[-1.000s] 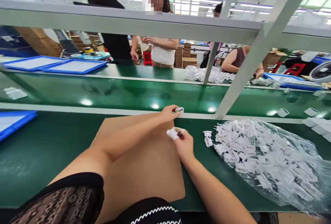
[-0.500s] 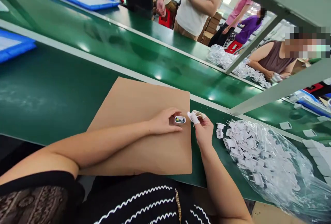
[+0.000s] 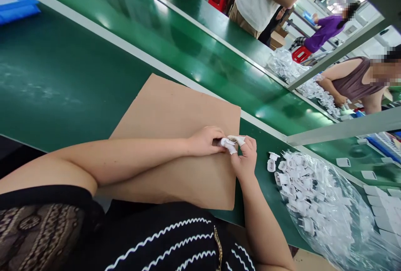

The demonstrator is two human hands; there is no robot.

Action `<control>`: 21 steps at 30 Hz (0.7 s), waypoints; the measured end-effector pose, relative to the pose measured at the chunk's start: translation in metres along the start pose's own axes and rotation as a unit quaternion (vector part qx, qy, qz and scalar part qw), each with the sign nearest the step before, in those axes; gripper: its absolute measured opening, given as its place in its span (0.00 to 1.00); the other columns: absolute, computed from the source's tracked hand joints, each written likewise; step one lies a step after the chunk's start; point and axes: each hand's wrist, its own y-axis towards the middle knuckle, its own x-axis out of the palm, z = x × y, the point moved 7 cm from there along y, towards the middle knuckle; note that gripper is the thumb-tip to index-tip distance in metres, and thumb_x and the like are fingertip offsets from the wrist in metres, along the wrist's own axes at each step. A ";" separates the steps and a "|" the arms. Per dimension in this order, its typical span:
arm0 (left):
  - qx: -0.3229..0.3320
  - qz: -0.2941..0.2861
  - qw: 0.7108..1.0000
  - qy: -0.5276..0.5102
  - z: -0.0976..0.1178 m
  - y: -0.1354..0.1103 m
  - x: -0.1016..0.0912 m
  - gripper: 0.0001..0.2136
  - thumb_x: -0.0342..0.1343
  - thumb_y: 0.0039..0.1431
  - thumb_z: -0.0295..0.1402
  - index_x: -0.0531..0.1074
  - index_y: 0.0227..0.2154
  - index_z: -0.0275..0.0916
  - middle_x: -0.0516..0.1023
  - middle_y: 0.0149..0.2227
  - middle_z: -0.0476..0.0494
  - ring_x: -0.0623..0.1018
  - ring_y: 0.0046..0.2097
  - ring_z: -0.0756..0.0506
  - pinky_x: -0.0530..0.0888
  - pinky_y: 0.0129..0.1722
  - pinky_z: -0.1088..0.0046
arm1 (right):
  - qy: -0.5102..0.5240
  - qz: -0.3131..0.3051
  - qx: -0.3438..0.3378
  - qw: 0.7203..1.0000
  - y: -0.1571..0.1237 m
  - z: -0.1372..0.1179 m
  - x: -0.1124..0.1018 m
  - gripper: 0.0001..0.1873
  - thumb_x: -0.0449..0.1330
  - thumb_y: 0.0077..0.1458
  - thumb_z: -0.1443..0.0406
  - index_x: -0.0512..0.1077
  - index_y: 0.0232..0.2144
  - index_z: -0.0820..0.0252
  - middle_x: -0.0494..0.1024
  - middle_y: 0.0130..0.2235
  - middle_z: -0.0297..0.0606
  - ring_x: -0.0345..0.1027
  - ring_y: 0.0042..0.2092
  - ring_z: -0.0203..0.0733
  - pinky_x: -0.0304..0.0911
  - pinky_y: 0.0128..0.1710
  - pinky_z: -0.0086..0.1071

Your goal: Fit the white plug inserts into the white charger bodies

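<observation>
Over the right part of a brown cardboard sheet [image 3: 188,100], my left hand [image 3: 206,140] is closed around a white oval housing [image 3: 222,143], mostly covered by fingers. My right hand [image 3: 246,156] has white covers on thumb and forefinger. It pinches a small white plug part with metal pins [image 3: 232,139] against the housing's open end. The fingers hide how far the two parts fit together. Loose white plug parts [image 3: 271,163] lie right of my right hand, beside a clear plastic bag [image 3: 354,225] holding many more.
White casings [image 3: 377,208] stand in rows at the far right. A blue tray [image 3: 21,10] is at the upper left. A grey metal frame [image 3: 344,127] crosses the right side over the green conveyor [image 3: 175,49]. Co-workers [image 3: 263,1] are beyond it.
My right hand has moved left and brought the pinned plug part onto the housing, whose open end and inner circuit showed before. The view has shifted and tilted.
</observation>
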 end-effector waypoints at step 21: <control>-0.047 -0.004 0.999 -0.021 -0.006 0.000 0.004 0.13 0.65 0.59 0.44 0.81 0.37 0.39 0.80 0.39 0.43 0.78 0.43 0.43 0.74 0.46 0.65 | -0.047 0.011 0.034 0.998 -0.006 0.014 0.006 0.09 0.61 0.53 0.68 0.79 0.35 0.51 0.75 0.31 0.33 0.67 0.43 0.47 0.54 0.54 0.46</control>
